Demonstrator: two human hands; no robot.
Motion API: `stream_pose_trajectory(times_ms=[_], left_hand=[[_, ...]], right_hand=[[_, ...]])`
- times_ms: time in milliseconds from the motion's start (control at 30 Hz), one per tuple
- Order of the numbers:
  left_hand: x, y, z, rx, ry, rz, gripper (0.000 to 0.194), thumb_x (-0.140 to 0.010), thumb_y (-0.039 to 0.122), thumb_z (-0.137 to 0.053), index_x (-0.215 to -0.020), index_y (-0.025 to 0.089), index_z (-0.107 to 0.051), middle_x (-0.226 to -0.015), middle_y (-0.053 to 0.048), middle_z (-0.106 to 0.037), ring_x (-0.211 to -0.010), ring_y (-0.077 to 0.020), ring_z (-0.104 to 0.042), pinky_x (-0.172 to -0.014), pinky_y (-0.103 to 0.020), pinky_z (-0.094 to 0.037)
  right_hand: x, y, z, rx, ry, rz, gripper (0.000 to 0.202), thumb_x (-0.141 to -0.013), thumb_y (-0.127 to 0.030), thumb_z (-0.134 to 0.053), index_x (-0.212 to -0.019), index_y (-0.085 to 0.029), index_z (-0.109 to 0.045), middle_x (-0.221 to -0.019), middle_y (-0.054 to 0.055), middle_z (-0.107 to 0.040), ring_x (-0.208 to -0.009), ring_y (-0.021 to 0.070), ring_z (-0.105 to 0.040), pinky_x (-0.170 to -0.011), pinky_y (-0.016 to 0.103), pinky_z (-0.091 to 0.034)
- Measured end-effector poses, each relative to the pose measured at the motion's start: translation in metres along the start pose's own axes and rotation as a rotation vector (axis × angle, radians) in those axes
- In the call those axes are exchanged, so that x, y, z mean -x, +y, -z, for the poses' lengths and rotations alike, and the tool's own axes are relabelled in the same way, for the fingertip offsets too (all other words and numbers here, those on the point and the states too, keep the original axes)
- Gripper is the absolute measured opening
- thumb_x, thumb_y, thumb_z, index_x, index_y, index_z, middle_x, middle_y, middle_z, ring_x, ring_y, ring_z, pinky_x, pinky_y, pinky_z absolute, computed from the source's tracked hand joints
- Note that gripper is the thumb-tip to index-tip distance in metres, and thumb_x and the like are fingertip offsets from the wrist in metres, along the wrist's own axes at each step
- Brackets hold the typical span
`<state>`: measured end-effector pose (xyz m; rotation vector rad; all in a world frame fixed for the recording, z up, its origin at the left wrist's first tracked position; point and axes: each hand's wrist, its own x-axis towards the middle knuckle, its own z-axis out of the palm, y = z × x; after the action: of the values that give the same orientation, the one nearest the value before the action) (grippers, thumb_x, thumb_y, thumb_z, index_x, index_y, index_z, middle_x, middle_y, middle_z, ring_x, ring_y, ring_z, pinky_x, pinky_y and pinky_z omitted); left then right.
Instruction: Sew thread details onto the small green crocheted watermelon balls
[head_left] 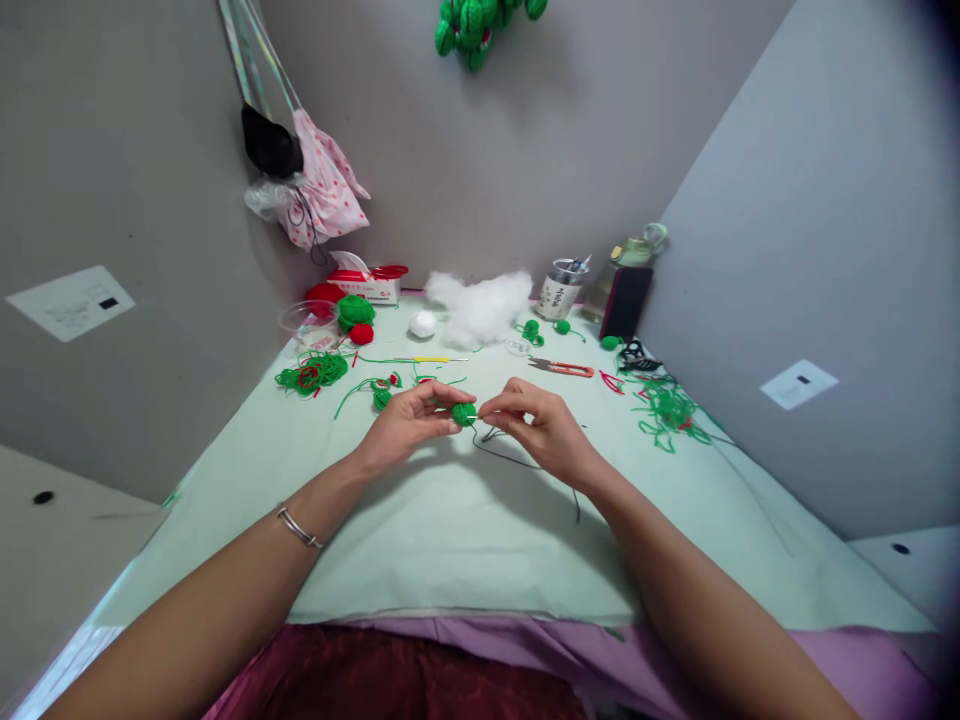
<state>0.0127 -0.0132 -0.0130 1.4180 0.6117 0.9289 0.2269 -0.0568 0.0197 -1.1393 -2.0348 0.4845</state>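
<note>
Between the thumb and fingers of my left hand [412, 420] is a small green crocheted ball [464, 414]. My right hand [536, 425] pinches a thin, pale needle [475, 417] whose far end meets the ball's right side. Dark thread [499, 457] hangs from the ball, runs below my right hand and trails onto the cloth. Just beyond my left hand lie a green crocheted piece [382, 398] and red-and-green bits, partly hidden by the fingers. A yellow-handled crochet hook [431, 360] rests farther back.
White stuffing [484, 307] is heaped at the back, beside a pen tin [559, 290]. Orange thread snips [561, 368] lie right of centre. Tangled green yarn sits at left [313, 371] and right [673, 412]. A phone [627, 303] leans against a bottle at the back right.
</note>
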Motion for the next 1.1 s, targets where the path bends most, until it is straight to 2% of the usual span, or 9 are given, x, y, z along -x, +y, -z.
stream_pose_trajectory(times_ms=[100, 400, 600, 867, 1100], left_hand=[[0.000, 0.001, -0.001, -0.004, 0.015, 0.023, 0.033, -0.070, 0.020, -0.078, -0.103, 0.018, -0.072, -0.109, -0.008, -0.070, -0.101, -0.0210, -0.064, -0.092, -0.036, -0.048], [0.002, 0.006, -0.006, -0.040, 0.036, 0.096, 0.036, -0.071, 0.021, -0.076, -0.107, 0.018, -0.073, -0.111, -0.009, -0.071, -0.100, -0.0218, -0.064, -0.091, -0.036, -0.047], [0.004, 0.004, -0.005, -0.048, 0.023, 0.089, 0.037, -0.072, 0.022, -0.075, -0.109, 0.019, -0.073, -0.112, -0.008, -0.071, -0.098, -0.0209, -0.064, -0.088, -0.034, -0.047], [0.003, 0.006, -0.005, -0.037, 0.014, 0.074, 0.037, -0.071, 0.022, -0.076, -0.108, 0.019, -0.074, -0.111, -0.009, -0.072, -0.099, -0.0220, -0.064, -0.089, -0.036, -0.048], [0.004, 0.004, -0.005, -0.037, 0.020, 0.082, 0.035, -0.071, 0.020, -0.075, -0.106, 0.020, -0.075, -0.111, -0.007, -0.072, -0.102, -0.0226, -0.064, -0.091, -0.035, -0.048]], right_hand=[[-0.001, 0.004, -0.002, -0.061, -0.001, -0.011, 0.011, -0.091, -0.024, -0.062, -0.091, -0.020, -0.073, -0.073, 0.000, -0.051, -0.065, 0.0107, -0.049, -0.061, 0.023, -0.038], [-0.003, 0.008, -0.004, -0.052, 0.024, -0.065, 0.008, -0.088, -0.023, -0.066, -0.087, -0.020, -0.073, -0.077, 0.001, -0.057, -0.068, 0.0113, -0.051, -0.065, 0.024, -0.039], [-0.003, 0.008, -0.003, -0.081, 0.013, -0.069, 0.009, -0.088, -0.023, -0.065, -0.086, -0.019, -0.074, -0.076, 0.001, -0.057, -0.066, 0.0109, -0.051, -0.064, 0.024, -0.039], [-0.004, 0.011, 0.000, -0.169, -0.049, -0.072, 0.018, -0.089, -0.033, -0.063, -0.089, -0.020, -0.075, -0.075, 0.002, -0.056, -0.067, 0.0123, -0.052, -0.062, 0.025, -0.040], [-0.004, 0.009, -0.004, -0.215, -0.060, -0.100, 0.013, -0.087, -0.028, -0.065, -0.080, -0.018, -0.071, -0.078, 0.002, -0.059, -0.068, 0.0121, -0.053, -0.063, 0.025, -0.041]])
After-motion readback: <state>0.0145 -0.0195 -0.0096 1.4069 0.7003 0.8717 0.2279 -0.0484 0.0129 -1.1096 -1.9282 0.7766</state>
